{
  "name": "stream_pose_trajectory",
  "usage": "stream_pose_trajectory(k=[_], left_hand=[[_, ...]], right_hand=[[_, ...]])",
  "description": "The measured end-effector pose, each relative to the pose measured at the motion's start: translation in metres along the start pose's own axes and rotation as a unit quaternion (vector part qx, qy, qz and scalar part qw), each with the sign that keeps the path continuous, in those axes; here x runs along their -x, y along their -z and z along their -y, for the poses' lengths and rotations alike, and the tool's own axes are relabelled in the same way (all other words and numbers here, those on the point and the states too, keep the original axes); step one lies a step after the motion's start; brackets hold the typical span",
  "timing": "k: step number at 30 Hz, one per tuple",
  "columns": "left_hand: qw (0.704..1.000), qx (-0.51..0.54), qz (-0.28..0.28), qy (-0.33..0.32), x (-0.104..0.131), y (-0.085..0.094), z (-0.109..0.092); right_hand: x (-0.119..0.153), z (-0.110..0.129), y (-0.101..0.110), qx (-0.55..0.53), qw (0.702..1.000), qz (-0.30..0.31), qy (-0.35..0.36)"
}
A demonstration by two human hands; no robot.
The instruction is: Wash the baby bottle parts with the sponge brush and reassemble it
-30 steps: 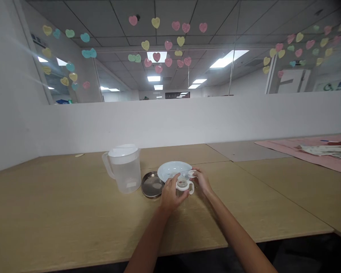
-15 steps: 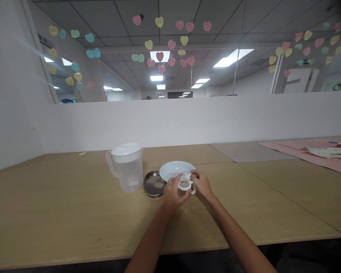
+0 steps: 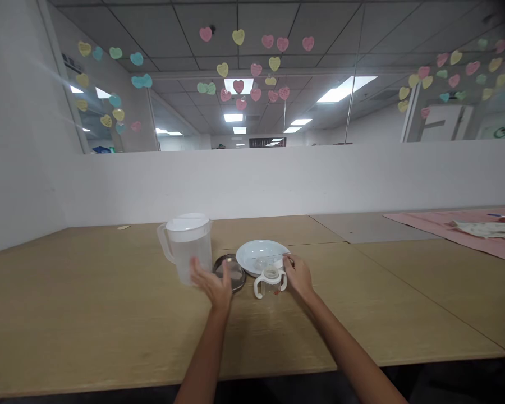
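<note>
My left hand [image 3: 212, 286] is open, fingers spread and slightly blurred, in front of the translucent plastic pitcher [image 3: 191, 244] and the round metal tray [image 3: 236, 275]. A small clear baby bottle [image 3: 271, 283] with two white handles stands upright on the table, its top uncapped. My right hand [image 3: 298, 273] is closed, fingertips together at the right rim of the white bowl [image 3: 252, 249], just behind the bottle's right handle. What those fingers pinch is too small to make out. Something clear and whitish lies in the bowl.
The wooden table [image 3: 122, 314] has its front edge close to me. A white wall [image 3: 261, 182] with glass above runs along the back. At the far right lies a pink cloth [image 3: 425, 221] with items on it. A small flat piece [image 3: 124, 227] lies at back left.
My left hand has let go of the baby bottle and moved left toward the pitcher. The bottle now stands by itself. My right hand stays beside the bowl.
</note>
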State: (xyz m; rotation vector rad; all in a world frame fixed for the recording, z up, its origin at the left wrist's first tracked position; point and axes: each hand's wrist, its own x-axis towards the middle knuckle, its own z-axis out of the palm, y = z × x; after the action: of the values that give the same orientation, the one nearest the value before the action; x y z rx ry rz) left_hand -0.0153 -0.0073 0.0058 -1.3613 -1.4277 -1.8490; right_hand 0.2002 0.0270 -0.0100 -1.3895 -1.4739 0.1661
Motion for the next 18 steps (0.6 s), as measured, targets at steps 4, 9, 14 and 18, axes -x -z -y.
stream_pose_trajectory(k=[4, 9, 14, 18], left_hand=[[0.989, -0.081, -0.010, 0.126, -0.019, 0.012, 0.031], [0.984, -0.068, 0.010, 0.167, -0.027, 0.009, 0.058], [0.985, -0.063, 0.034, 0.158, -0.026, -0.002, 0.071], [0.982, -0.075, 0.058, 0.166, -0.030, -0.004, 0.081]], right_hand=[[0.003, 0.006, 0.001, -0.003, 0.999, -0.043, -0.001], [0.006, 0.012, 0.001, -0.006, 0.998, -0.066, -0.003], [0.005, 0.009, -0.005, 0.014, 0.998, -0.060, -0.006], [0.005, 0.008, -0.008, 0.001, 0.997, -0.074, -0.015]])
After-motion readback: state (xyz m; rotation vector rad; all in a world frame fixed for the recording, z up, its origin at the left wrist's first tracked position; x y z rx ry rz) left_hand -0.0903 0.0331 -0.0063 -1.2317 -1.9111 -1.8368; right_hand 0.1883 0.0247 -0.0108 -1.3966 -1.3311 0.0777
